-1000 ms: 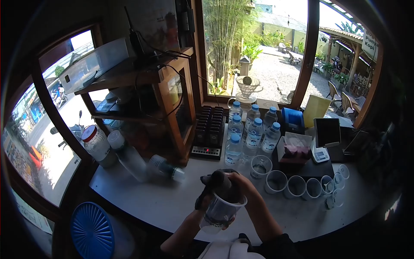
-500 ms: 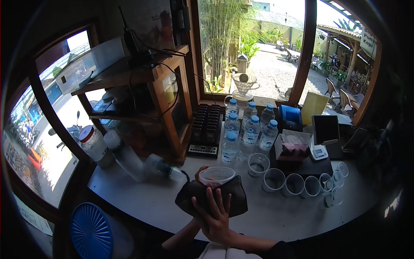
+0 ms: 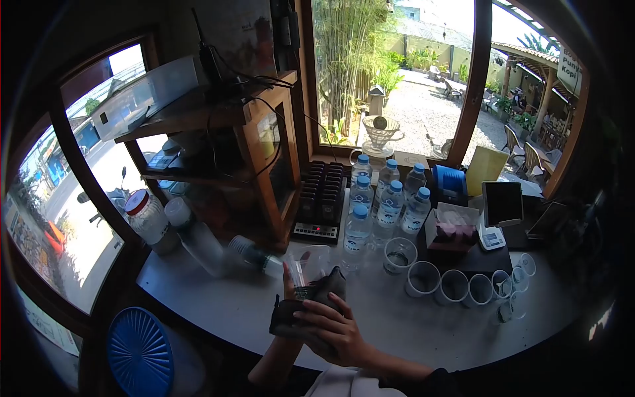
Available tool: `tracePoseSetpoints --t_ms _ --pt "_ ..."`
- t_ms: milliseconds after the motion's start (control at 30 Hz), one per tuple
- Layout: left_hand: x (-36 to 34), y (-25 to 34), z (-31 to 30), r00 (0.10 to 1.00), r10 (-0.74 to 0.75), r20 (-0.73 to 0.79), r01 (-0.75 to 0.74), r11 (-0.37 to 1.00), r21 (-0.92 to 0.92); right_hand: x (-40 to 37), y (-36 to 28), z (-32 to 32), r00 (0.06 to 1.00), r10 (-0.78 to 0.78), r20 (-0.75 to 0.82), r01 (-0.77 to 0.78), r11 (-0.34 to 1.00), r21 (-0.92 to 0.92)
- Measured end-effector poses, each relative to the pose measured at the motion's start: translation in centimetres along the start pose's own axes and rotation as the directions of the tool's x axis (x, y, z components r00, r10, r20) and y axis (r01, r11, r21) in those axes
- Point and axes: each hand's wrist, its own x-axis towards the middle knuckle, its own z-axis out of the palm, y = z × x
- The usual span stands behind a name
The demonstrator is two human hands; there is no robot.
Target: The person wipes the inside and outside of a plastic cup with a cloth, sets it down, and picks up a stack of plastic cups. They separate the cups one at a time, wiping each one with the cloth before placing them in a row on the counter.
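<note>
A clear plastic cup (image 3: pixel 309 262) is held tilted above the near part of the counter, its lower part hidden by a dark cloth (image 3: pixel 288 316). My left hand (image 3: pixel 289 283) grips the cup from the left side, mostly covered by cup and cloth. Across the front, my right hand (image 3: pixel 334 327) presses the cloth against the cup with its fingers bent over the fabric. Just right of them, a row of clear plastic cups begins with a cup (image 3: pixel 400 255) beside the water bottles (image 3: pixel 358 228).
A stack of cups (image 3: pixel 254 256) lies on its side at the left, near a red-lidded jar (image 3: pixel 147 215). Behind are a wooden cabinet (image 3: pixel 264 178), a tissue box (image 3: pixel 451 228) and a small screen (image 3: pixel 503 202). A blue-lidded bin (image 3: pixel 140 354) stands below the counter (image 3: pixel 423 331).
The cup has tipped so that its side now shows, and the cloth has bunched up around its lower part. My right hand has turned, its fingers going from upright to bent over the cloth.
</note>
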Motion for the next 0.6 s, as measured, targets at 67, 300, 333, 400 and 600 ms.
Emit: tracePoseSetpoints --t_ms 67,300,333,400,600 --pt "-0.4 -0.5 -0.2 0.997 0.075 -0.016 -0.074 0.997 0.014 -1.5 1.2 0.0 0.984 0.044 -0.175 -0.032 0.997 0.072" --pt "-0.6 -5.4 2.4 0.908 0.410 -0.081 -0.320 0.807 0.497 -0.6 1.4 -0.6 0.528 0.730 -0.434 -0.336 0.648 0.683" --pt "-1.0 -5.6 1.9 0.887 0.459 -0.046 -0.360 0.751 0.554 -0.2 0.9 -0.4 0.685 0.597 -0.417 -0.340 0.768 0.542" --pt "-1.6 -5.5 1.9 0.840 0.542 0.037 -0.430 0.622 0.654 -0.3 1.5 0.3 0.658 0.637 -0.401 -0.315 0.717 0.622" --pt "-2.1 -5.0 3.9 0.719 0.630 0.293 -0.595 0.341 0.728 -2.1 2.5 -0.4 0.484 0.846 -0.225 -0.435 0.455 0.777"
